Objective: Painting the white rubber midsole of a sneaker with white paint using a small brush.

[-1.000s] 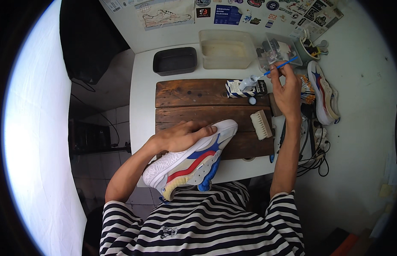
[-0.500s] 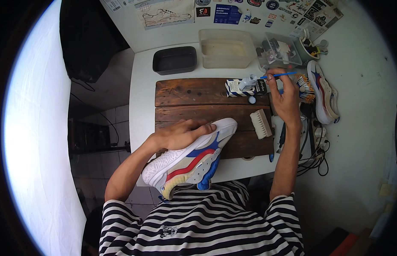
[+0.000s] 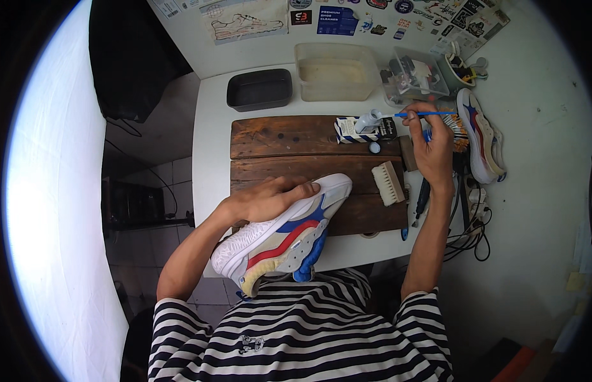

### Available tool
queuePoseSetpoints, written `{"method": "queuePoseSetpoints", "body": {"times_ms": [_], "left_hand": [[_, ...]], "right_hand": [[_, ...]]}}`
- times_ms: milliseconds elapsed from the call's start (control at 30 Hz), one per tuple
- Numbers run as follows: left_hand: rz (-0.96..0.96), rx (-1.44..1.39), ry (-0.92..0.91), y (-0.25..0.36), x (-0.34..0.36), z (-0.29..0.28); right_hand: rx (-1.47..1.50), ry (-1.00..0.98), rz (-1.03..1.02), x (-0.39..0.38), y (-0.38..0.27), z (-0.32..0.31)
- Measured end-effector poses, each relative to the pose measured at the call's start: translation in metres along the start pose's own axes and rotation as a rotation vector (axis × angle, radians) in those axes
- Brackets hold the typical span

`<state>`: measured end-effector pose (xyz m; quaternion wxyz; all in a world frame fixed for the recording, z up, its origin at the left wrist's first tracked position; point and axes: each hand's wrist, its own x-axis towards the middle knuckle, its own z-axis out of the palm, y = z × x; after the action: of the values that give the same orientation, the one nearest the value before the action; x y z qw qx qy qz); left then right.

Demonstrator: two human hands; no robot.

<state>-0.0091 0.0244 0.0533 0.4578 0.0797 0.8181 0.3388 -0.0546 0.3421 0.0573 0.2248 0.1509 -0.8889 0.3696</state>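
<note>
My left hand [image 3: 270,198] presses down on a white sneaker [image 3: 284,234] with red, blue and cream panels, lying on its side at the near edge of a dark wooden board [image 3: 296,149]. My right hand [image 3: 431,148] is raised at the board's far right corner and grips a thin blue-handled brush [image 3: 423,114]. The brush tip points left at a small white bottle [image 3: 367,121] standing beside a striped box [image 3: 364,131]. A small round cap [image 3: 374,148] lies just below the box.
A wooden scrub brush [image 3: 389,183] lies on the board's right end. At the back of the white table [image 3: 212,127] stand a black tray [image 3: 259,89], a clear water tub [image 3: 336,71] and a clear box of supplies [image 3: 413,75]. A second sneaker [image 3: 479,135] lies at the right, above cables [image 3: 469,223].
My right hand has lowered a little with the blue brush, bringing its tip to the small white bottle. My left hand has stayed on the sneaker.
</note>
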Motion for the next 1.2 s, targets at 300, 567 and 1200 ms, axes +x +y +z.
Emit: {"method": "queuePoseSetpoints", "body": {"times_ms": [300,567,1200], "left_hand": [[0.004,0.005,0.009,-0.001,0.0,0.0],[-0.005,0.027,0.024,0.007,-0.002,0.001],[0.031,0.029,0.022,0.002,0.001,0.003]], "right_hand": [[0.622,0.162,0.254,-0.05,-0.038,0.007],[0.74,0.187,0.288,-0.109,-0.059,0.038],[0.737,0.176,0.319,-0.118,-0.059,0.048]]}}
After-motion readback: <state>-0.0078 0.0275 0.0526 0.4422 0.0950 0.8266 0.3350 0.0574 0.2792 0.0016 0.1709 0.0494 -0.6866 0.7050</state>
